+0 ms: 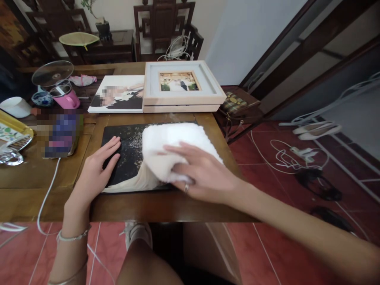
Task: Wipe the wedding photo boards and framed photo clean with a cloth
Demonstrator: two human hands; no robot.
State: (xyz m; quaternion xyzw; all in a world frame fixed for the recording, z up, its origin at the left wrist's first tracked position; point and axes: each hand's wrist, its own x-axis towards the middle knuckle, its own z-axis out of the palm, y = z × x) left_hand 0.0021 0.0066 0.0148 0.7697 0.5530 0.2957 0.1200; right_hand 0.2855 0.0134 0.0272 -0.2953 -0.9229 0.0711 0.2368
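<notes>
A dark flat board (pixel 128 158) with pale flower-like specks lies near the table's front edge. Over its right side is a thick, fluffy white towel (pixel 175 136). A cream-coloured piece of fabric (pixel 139 180) runs from under the towel along the board's near edge; whether it is part of the towel I cannot tell. My right hand (pixel 197 168) grips the towel's near part, thumb tucked into a fold and fingers on top. My left hand (pixel 102 166) rests on the board's left edge, fingers stretched out and holding nothing.
Behind the board stand a boxed picture frame (pixel 184 101) and a photo panel (pixel 115 107). To the left on the wooden table (pixel 166 206) are a phone (pixel 63 134) with a white cable, a pink mug (pixel 65 97) and a white cup (pixel 16 107). Cables (pixel 285 158) lie on the floor.
</notes>
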